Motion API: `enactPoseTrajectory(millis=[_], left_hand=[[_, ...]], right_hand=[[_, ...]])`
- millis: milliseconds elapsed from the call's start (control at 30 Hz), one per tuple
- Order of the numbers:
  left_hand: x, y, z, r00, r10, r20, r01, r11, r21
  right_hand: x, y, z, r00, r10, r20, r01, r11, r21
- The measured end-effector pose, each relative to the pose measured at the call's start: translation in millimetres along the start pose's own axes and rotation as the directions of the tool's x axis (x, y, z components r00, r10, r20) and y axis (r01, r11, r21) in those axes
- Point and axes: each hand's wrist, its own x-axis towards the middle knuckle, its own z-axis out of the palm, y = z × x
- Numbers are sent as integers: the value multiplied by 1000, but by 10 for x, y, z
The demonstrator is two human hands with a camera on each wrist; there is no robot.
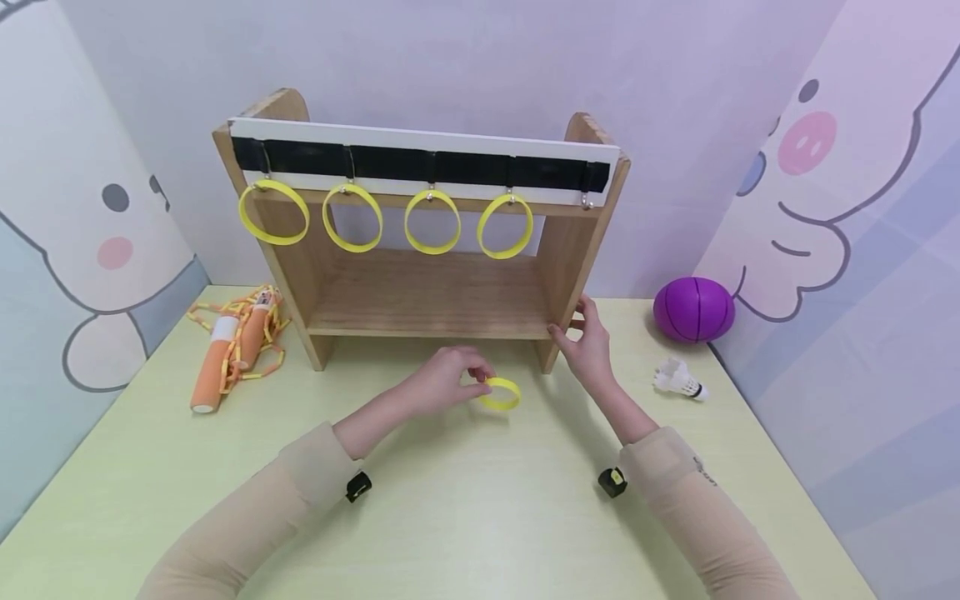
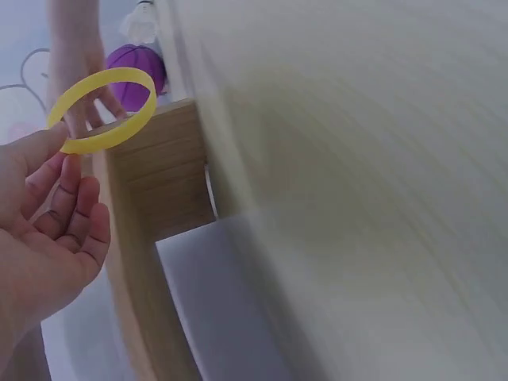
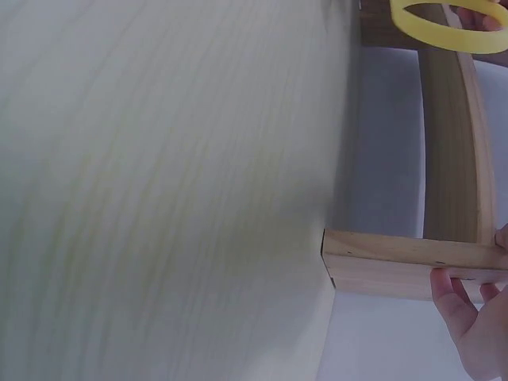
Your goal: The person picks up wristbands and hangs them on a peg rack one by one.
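Note:
My left hand [image 1: 444, 383] pinches a yellow ring [image 1: 501, 406] by its edge, just above the table before the wooden shelf. In the left wrist view, thumb and forefinger of the left hand [image 2: 49, 230] hold this ring [image 2: 121, 136], other fingers loosely curled. My right hand [image 1: 590, 348] grips the lower right side panel [image 1: 573, 258] of the shelf, thumb at its front edge; the right wrist view has the right hand [image 3: 480, 325] at that panel [image 3: 397, 252]. Several yellow rings [image 1: 431, 250] hang from hooks along the shelf's black strip [image 1: 472, 167]; the rightmost hook [image 1: 587, 201] is bare.
An orange-handled jump rope [image 1: 213, 371] lies left of the shelf. To the right are a purple ball [image 1: 693, 310] and a white shuttlecock [image 1: 678, 380]. Small black objects [image 1: 612, 482] show beside both sleeves. Walls with cartoon figures enclose the pale table [image 1: 487, 525].

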Motion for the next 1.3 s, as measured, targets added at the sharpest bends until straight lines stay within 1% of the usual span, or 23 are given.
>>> enactPoseTrajectory(millis=[133,267,367,467,533,667,800,1033,1167,1300], left_hand=[[-20,106,-89,999,-20,-32,20,1000,-2],[-26,205,-173,996,-21,-88,18,999,-35],[-16,280,-233,990,-10,-139,0,998,-67],[0,358,-287,984,-13,-178,-4,996,-93],[11,417,-327,980,-25,-199,3,994,-109],[33,524,-409,966,-31,-256,-4,991,-135],[71,609,-477,950,-24,-310,-28,986,-162],[150,773,-586,926,-52,-375,-38,973,-226],[207,870,-647,911,-72,-407,-54,956,-290],[274,942,-700,884,-80,-460,-96,933,-346]], right_hand=[[-1,0,-2,1000,-6,-2,6,1000,8],[1,5,0,1000,-11,-1,11,1000,16],[-1,3,0,1000,-10,1,10,1000,8],[-6,0,1,1000,-9,0,9,1000,5],[-7,0,1,1000,-9,-1,9,1000,2],[-5,2,1,1000,-9,-3,9,1000,-2],[0,13,4,1000,-8,-3,8,1000,-6],[-3,21,2,1000,-12,-7,11,1000,-24],[-8,2,-2,1000,-16,-12,15,999,-37],[-13,-12,-5,1000,-8,-6,8,999,-48]])
